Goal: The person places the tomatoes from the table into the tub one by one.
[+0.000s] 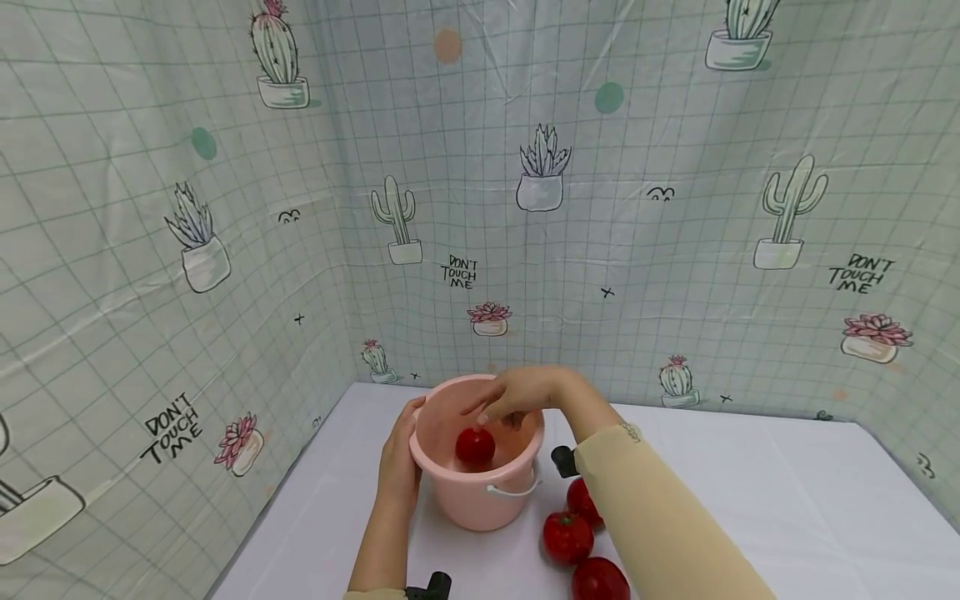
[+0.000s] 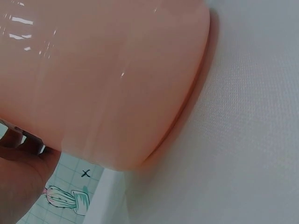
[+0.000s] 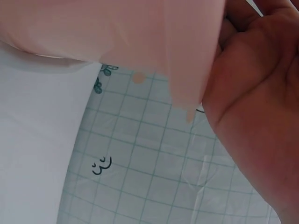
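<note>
A pink bucket [image 1: 480,500] with a white handle stands upright on the white table. My left hand [image 1: 401,458] grips it at the left side of the rim, and the fingers bend at the rim in the left wrist view. Inside the bucket is a shiny red tomato [image 1: 475,447]. Over the right side of the rim reaches my right hand [image 1: 525,393], its fingers extended down into the bucket just above that tomato. The right wrist view shows the palm [image 3: 261,79] beside the bucket wall [image 3: 117,32]; the fingertips are hidden there.
Right of the bucket, partly under the right sleeve [image 1: 660,508], lie more red tomatoes: one with a green stem [image 1: 567,537], one behind it [image 1: 583,502] and one nearer [image 1: 600,579]. A cactus-printed cloth [image 1: 585,250] encloses the table [image 1: 750,483] at the back and sides.
</note>
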Motion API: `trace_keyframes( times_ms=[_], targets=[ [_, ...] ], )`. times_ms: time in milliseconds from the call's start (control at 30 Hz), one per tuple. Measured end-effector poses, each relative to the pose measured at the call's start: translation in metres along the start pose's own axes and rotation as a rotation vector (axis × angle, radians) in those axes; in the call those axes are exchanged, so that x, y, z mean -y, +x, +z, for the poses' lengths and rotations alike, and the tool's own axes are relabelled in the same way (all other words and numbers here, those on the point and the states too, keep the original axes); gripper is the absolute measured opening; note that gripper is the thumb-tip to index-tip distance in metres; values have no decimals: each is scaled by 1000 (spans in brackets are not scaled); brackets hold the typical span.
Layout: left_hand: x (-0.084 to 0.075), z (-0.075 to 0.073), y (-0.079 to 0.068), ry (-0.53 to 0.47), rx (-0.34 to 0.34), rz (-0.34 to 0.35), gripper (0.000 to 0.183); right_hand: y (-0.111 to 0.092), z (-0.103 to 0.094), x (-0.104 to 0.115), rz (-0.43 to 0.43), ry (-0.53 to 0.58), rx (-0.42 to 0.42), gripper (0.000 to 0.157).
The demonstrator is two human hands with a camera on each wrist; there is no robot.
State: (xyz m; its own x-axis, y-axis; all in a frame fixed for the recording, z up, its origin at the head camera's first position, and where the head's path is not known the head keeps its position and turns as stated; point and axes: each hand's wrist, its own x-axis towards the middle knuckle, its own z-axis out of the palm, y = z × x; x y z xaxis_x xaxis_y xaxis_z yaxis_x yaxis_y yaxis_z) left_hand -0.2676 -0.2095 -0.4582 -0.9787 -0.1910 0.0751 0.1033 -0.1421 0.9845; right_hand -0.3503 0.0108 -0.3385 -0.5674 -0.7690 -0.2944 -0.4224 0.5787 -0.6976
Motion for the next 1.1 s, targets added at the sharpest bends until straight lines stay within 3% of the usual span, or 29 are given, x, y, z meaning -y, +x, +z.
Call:
trace_keyframes(
  times_ms=[167,400,633,900,1100],
  targets=[
    [0,3,0,5,-1,3,44,-6,-1,-4,-40,-27,-43,41],
    [3,6,0,20,-1,0,43,-26,-2,-14,-92,32,-101,43],
    [2,4,0,37,-7,14,42,-66,-7,-31,-106,123,-210,44],
    [3,0,2,5,3,25,45,-120,1,-76,-54,70,-355,48],
    [3,1,1,27,-11,6,45,-159,14,-106,-42,89,-403,46]
  ],
)
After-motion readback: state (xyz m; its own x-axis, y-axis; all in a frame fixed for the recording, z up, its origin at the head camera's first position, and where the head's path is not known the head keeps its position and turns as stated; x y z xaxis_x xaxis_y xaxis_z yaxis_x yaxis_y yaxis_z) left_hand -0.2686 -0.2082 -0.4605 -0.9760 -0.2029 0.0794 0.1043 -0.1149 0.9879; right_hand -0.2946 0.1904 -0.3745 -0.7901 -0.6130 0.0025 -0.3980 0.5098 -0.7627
